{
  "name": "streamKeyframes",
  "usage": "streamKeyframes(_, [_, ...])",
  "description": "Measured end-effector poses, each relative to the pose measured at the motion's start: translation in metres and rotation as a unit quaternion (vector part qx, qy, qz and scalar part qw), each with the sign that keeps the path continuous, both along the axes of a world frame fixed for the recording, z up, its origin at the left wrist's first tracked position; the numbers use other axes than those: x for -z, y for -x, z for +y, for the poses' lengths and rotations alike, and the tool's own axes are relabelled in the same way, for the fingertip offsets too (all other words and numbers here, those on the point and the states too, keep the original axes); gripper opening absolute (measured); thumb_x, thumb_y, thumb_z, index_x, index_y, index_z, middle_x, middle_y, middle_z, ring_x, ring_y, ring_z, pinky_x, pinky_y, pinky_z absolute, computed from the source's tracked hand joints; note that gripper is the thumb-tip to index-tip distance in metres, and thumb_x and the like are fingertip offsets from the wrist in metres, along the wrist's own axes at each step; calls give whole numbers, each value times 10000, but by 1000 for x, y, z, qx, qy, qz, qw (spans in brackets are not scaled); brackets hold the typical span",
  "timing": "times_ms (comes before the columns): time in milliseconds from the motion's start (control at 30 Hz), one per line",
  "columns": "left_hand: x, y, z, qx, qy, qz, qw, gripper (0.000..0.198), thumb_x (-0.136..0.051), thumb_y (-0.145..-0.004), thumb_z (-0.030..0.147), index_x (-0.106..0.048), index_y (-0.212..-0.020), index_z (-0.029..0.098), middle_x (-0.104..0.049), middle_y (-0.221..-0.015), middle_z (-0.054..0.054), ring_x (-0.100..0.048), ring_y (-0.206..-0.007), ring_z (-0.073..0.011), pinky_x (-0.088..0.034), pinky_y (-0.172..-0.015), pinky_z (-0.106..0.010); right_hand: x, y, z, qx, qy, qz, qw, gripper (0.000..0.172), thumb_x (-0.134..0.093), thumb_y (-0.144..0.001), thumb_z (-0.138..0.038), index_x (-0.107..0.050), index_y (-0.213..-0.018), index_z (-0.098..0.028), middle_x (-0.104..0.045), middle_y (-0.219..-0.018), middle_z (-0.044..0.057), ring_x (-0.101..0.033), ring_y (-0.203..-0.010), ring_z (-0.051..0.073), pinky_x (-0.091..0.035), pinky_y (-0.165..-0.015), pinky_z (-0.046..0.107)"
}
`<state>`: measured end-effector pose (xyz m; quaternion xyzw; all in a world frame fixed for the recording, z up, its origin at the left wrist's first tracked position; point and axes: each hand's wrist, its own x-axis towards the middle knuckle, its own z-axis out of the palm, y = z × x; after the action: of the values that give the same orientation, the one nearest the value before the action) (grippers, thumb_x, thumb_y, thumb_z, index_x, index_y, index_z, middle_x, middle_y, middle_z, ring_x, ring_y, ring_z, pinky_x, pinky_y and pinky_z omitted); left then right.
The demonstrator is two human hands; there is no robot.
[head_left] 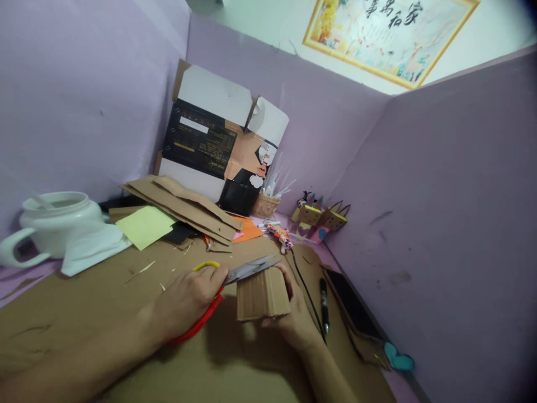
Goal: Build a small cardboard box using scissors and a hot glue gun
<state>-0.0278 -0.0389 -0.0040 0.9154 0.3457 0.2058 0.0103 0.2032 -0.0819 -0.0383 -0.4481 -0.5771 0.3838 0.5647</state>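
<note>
My left hand (191, 299) grips a pair of scissors (247, 270) with red and yellow handles. Their metal blades lie across the top edge of a small piece of corrugated cardboard (262, 295). My right hand (296, 316) holds that cardboard piece upright from behind and below, fingers wrapped round its right side. Both hands hover over a large brown cardboard sheet (104, 302) that covers the desk.
A white jug (52, 224) and white paper sit at the left, with a yellow-green sheet (145, 225) and cardboard strips (188, 207) behind. A flattened box (218, 145) leans on the purple wall. A black pen (324, 305), cable and phone (350, 305) lie to the right.
</note>
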Motion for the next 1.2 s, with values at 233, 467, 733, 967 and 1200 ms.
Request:
streamKeyframes(233, [-7, 4, 5, 18, 69, -42, 997, 293, -350, -828, 87, -547, -1028, 170, -662, -813, -69, -638, -735, -189, -470, -658, -258, -4, -1, 0, 7, -13, 26, 1000, 965, -909, -330, -335, -493, -1199, -273, -571, -1175, 63, -534, -1084, 290, -429, -917, 350])
streamKeyframes(467, [-10, 20, 46, -236, 55, 54, 969, 321, -321, -876, 310, -583, -1009, 180, -672, -816, -139, -636, -705, -318, -392, -553, -342, -13, 6, -1, -57, 57, 197, 977, 941, -900, -317, -303, -528, -1181, -288, -586, -1171, 38, -561, -1041, 269, -476, -798, 314])
streamKeyframes(733, [-5, 38, 61, -257, 95, 77, 959, 335, -385, -803, 301, -598, -1036, 188, -663, -834, -148, -625, -702, -314, -393, -549, -337, -21, 12, -3, -53, 49, 272, 959, 940, -767, -386, -97, -474, -1243, -352, -530, -1273, -16, -529, -1072, 219, -464, -776, 259])
streamKeyframes(967, [-6, 48, 70, -279, 106, 94, 950, 384, -475, -743, 288, -607, -1081, 165, -631, -970, -177, -604, -878, -358, -447, -646, -393, -16, 12, 1, -60, 45, 212, 974, 879, -793, -391, -116, -457, -1182, -300, -520, -1240, 40, -520, -1092, 253, -478, -779, 291])
streamKeyframes(1200, [-14, 4, 30, -49, 412, -303, 858, 627, -564, -733, 549, -466, -1254, 215, -599, -1154, -116, -615, -979, -288, -520, -735, -379, -10, 20, 2, -88, -17, 122, 989, 785, -855, -449, -156, -473, -1123, -280, -520, -1217, 55, -489, -1171, 256, -428, -953, 348])
